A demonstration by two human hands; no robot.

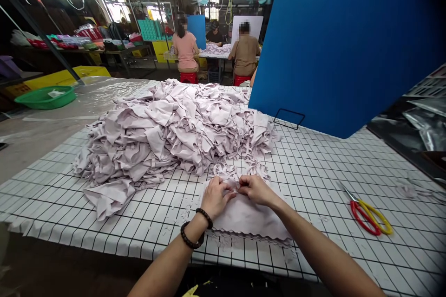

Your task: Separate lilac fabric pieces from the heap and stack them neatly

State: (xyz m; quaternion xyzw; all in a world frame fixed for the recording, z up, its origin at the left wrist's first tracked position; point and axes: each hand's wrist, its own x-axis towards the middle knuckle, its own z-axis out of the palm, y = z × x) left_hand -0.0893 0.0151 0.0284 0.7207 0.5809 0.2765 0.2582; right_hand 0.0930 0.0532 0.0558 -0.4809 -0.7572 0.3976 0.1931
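Observation:
My left hand (216,196), with two dark beaded bracelets at its wrist, is closed with thumb and fingertips pinching a pale lilac fabric piece (249,216). Close beside it, my right hand (257,190) pinches the far part of the same cloth. This piece lies flat on a small stack with wavy cut edges, near the table's front edge. Just what sits between the fingertips is too small to make out. Thin fabric strips (257,170) lie right beyond my hands. A large heap of crumpled lilac fabric pieces (181,125) rises behind them to the left.
Scissors (369,216) with red and yellow handles lie at the right on the checked tablecloth (324,167). A big blue board (341,51) stands on a black wire holder (290,118). A green basin (47,97) sits far left. Several people work at a table behind.

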